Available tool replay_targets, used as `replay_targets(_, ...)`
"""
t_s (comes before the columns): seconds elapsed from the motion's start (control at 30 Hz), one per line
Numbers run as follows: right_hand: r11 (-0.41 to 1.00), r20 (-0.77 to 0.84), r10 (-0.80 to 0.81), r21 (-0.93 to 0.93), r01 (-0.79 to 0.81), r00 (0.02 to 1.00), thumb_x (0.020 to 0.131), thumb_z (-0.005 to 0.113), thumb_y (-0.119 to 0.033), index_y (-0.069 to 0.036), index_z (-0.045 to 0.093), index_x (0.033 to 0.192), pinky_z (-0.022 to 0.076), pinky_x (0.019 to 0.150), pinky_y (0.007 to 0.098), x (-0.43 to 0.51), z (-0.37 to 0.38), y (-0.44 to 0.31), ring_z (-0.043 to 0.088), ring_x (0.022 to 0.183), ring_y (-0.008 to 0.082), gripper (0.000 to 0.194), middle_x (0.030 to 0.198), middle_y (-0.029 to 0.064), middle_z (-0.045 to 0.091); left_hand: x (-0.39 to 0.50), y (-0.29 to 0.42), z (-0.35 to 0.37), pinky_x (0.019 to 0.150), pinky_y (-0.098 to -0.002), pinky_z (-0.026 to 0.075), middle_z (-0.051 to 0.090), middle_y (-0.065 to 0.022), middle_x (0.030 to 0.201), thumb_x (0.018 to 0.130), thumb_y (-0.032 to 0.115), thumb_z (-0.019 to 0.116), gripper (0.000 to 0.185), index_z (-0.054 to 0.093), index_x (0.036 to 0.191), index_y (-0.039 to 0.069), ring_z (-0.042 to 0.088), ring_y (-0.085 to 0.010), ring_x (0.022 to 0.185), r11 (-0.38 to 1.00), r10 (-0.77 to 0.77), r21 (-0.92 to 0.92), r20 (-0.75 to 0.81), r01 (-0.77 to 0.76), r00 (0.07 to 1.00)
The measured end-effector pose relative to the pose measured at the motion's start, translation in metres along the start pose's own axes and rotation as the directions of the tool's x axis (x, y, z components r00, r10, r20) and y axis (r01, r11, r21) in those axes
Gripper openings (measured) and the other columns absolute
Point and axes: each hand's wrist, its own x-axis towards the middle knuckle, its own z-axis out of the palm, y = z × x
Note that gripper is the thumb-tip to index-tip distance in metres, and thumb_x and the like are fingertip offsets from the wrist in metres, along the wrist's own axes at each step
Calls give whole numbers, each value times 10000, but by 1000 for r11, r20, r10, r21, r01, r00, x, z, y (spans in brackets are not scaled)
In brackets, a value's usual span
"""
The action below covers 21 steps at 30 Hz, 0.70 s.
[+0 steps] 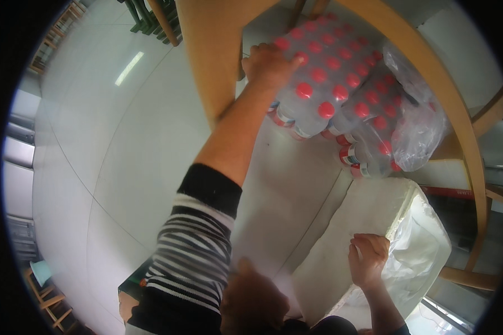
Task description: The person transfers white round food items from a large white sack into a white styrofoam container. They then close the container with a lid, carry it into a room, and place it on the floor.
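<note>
My left hand (pixel 268 65), reaching out in a striped sleeve, grips the near left corner of a shrink-wrapped pack of clear bottles (pixel 318 83) with red caps. Its thumb lies over the caps. A second wrapped bottle pack (pixel 371 113) stands against the first on the right, with loose clear plastic film (pixel 421 134) bunched at its side. At the rim of a white foam box (pixel 360 205) is my right hand (pixel 369 257), fingers curled; whether it grips the rim is unclear. A clear plastic bag (pixel 406 251) lines the box. A blurred brown shape sits below my left arm.
A wooden furniture leg (pixel 211 58) rises left of the bottles, and a curved wooden rail (pixel 448 88) arches over their right side. Pale floor tiles (pixel 109 167) spread to the left. A dark green carton (pixel 132 280) sits partly behind my sleeve. A pale blue container (pixel 41 272) is far left.
</note>
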Motion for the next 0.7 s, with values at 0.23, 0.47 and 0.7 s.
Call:
replay_targets(0.23,998,48,-45,35,44,998,597,610,3,-19,623,771,416,681,381,2,1,7,579,744,284,175,804,124,621,-16,-8,-4,940,-369,391,482,-167,1175,753,684,500,862,462,1243,-24,438,-298,1123,992,98,-77,15,-96,995)
replay_targets(0.47,999,80,-13,-28,15,997,579,579,33,-16,603,715,402,621,370,0,7,14,567,685,264,146,751,107,606,-53,-16,25,992,-548,283,174,-249,1412,582,520,769,1089,226,1394,39,194,-414,1309,902,245,-295,-248,-314,937)
replay_targets(0.7,995,197,-7,95,-12,980,549,517,60,-26,535,619,332,480,354,11,5,15,490,520,256,113,613,92,527,-99,4,63,928,-721,188,33,-275,1436,406,346,895,1141,298,1355,135,101,-519,1308,775,389,-407,-296,-484,872)
